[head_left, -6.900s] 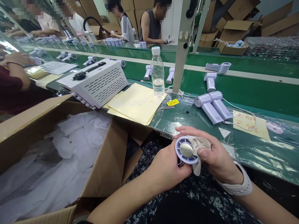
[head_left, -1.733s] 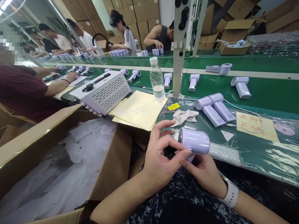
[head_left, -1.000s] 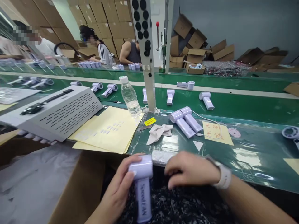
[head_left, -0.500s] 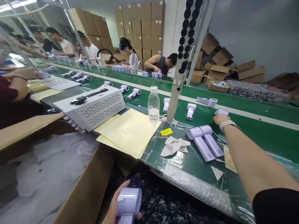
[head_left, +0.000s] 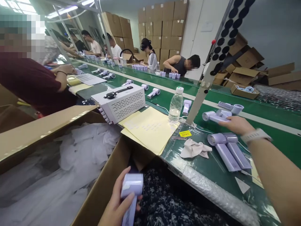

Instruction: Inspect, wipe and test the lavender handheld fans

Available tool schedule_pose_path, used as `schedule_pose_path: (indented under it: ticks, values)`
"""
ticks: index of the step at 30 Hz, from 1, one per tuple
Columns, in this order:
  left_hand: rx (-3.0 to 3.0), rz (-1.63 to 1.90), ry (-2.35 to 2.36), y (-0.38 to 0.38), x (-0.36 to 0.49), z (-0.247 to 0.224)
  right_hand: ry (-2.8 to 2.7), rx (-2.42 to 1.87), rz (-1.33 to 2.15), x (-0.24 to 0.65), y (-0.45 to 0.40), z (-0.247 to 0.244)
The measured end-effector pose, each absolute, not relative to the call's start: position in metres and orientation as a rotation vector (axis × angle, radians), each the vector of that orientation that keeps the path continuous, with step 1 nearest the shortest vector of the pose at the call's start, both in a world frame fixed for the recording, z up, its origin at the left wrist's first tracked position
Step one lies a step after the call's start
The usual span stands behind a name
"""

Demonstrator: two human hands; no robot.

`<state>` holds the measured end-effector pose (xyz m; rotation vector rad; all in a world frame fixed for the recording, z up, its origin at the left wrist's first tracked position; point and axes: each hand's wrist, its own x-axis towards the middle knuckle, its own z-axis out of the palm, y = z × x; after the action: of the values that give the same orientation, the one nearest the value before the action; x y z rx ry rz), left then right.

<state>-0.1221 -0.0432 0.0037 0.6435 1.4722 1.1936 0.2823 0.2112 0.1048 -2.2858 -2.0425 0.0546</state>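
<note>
Low in front of my lap, my left hand is wrapped around a lavender handheld fan, its thumb lying across the neck below the round head. Over the green belt, my right hand pinches the handle end of another lavender handheld fan, whose head points left. A further fan lies right behind it, partly hidden. Nearer me on the bench, two fans rest side by side, a white cable at their lower end. Beside them is a crumpled cloth.
A water bottle stands by a slanted metal post. Yellow sheets with small labels lie beside a grey vented box. An open carton of white bags is at left. Co-workers sit along the belt.
The view has turned left. My right hand has drawn back slightly and now holds a fan by its handle. My left thumb has come over the front of its fan.
</note>
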Motion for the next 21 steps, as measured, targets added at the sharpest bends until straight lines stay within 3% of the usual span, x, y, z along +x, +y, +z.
schedule_pose_path:
  ticks: [4, 13, 18, 21]
  values:
    - [0.755, 1.180, 1.299, -0.012, -0.109, 0.012, -2.102, -2.194, -0.042, 0.253, 0.137, 0.092]
    - [0.944, 1.217, 0.978, -0.013, -0.087, 0.013, -2.065, -1.458, 0.047, 0.148, 0.048, 0.006]
    - [1.609, 1.373, 1.002, -0.025, -0.084, 0.010, -1.994, -1.065, 1.088, 0.120, -0.006, -0.019]
    - [2.079, 1.065, 0.871, -0.016, -0.099, 0.036, -1.954, -1.048, 1.486, 0.124, -0.013, -0.029]
